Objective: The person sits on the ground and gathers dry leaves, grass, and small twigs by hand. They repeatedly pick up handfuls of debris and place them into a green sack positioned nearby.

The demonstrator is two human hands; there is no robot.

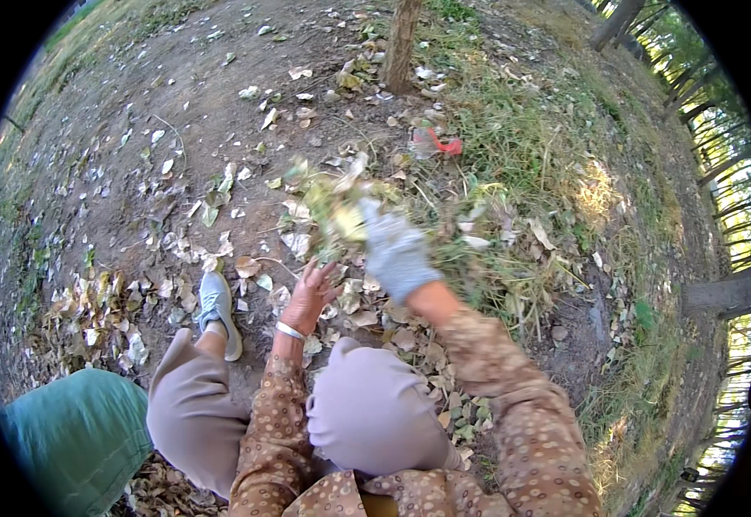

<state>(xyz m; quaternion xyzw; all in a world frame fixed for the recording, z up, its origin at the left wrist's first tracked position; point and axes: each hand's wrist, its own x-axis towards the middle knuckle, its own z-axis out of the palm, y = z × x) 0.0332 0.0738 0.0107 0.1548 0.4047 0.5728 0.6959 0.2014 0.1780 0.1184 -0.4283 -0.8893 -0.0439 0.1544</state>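
My right hand (393, 250), in a pale grey knit glove, reaches forward over the leaf-strewn ground and is blurred by motion. At its fingers is a blurred bunch of dry leaves and grass (334, 209), which it appears to grip. My left hand (308, 299), bare with a silver bangle (288, 330) at the wrist, is just nearer to me and to the left. Its fingers are spread apart over the leaves, and nothing shows in them. More fallen leaves (363, 319) lie between my hands and my knee.
A green sack (83, 439) stands at the lower left, beside my bent leg. Ahead rises a thin tree trunk (401, 47), with a scrap of red and clear plastic (436, 143) on the ground before it. Grass (513, 138) covers the right; another trunk (720, 295) stands at the far right.
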